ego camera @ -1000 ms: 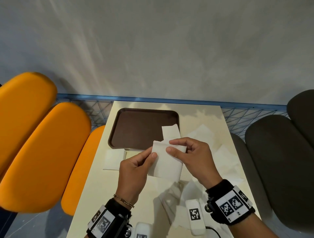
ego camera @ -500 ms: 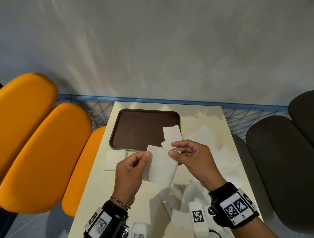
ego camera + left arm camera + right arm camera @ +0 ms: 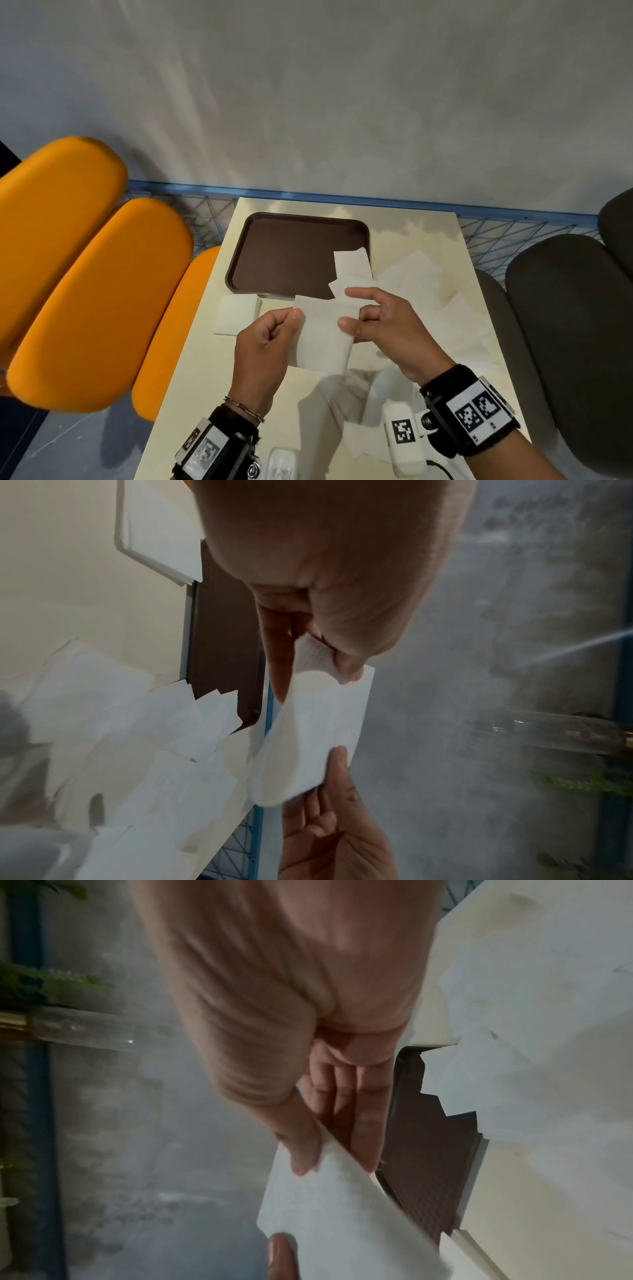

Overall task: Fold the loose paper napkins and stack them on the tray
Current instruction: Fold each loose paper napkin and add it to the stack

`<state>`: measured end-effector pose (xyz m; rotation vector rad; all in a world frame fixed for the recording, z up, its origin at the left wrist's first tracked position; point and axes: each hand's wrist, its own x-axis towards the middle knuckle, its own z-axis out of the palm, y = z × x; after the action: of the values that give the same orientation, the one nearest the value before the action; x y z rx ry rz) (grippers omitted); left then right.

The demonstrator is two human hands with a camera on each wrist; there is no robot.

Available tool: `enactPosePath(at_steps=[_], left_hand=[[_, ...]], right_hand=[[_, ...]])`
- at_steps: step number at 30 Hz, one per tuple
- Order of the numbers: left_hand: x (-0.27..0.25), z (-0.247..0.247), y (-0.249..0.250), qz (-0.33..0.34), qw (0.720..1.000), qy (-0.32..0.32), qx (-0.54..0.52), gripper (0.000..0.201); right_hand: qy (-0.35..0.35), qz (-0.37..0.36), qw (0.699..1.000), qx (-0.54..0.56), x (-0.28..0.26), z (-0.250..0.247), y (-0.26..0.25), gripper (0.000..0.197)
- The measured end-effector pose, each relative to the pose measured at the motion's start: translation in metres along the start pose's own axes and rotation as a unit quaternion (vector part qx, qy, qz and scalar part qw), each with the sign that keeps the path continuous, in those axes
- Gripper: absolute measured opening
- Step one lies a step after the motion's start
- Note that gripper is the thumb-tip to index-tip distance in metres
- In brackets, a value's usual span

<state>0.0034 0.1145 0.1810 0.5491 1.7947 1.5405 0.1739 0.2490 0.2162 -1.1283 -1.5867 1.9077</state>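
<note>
Two hands, left hand (image 3: 265, 337) and right hand (image 3: 383, 322), each pinch one napkin (image 3: 323, 337); one tray (image 3: 284, 253) at twelve o'clock bears two napkin pieces (image 3: 352, 263).

Your hands have drawn apart: the left hand (image 3: 263, 337) slid the napkin (image 3: 323, 337) leftward, and your right hand (image 3: 383, 325) now pinches its right edge.

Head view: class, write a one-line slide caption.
Both hands, left and right, pinch a white paper napkin above the table, near a brown plastic tray.
</note>
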Motion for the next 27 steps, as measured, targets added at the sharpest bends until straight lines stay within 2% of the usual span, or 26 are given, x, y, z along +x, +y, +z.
enactPosePath(at_steps=[5, 10, 14, 17, 19, 27], left_hand=[[-0.007, -0.001, -0.015, -0.010, 0.999, 0.028, 0.013, 0.012], [-0.019, -0.004, -0.031, -0.020, 0.996, 0.081, -0.007, 0.013], [-0.028, -0.012, -0.048, -0.046, 0.992, 0.119, -0.007, 0.013], [-0.026, -0.020, -0.059, -0.063, 0.988, 0.142, -0.021, 0.013], [-0.018, -0.029, -0.065, -0.071, 0.986, 0.147, -0.026, 0.013], [0.052, -0.077, -0.086, -0.120, 0.981, 0.149, 0.018, 0.015]], right_hand=[[-0.013, 0.027, 1.000, -0.001, 0.009, 0.001, 0.017, 0.052], [-0.112, 0.078, 0.991, -0.010, 0.017, 0.007, 0.038, 0.058], [-0.132, 0.093, 0.986, -0.046, 0.024, 0.018, 0.054, 0.056], [-0.176, 0.118, 0.975, -0.067, 0.033, 0.031, 0.064, 0.053], [-0.193, 0.132, 0.969, -0.085, 0.040, 0.041, 0.068, 0.049], [-0.180, 0.172, 0.959, -0.134, 0.097, 0.093, 0.088, 0.039]])
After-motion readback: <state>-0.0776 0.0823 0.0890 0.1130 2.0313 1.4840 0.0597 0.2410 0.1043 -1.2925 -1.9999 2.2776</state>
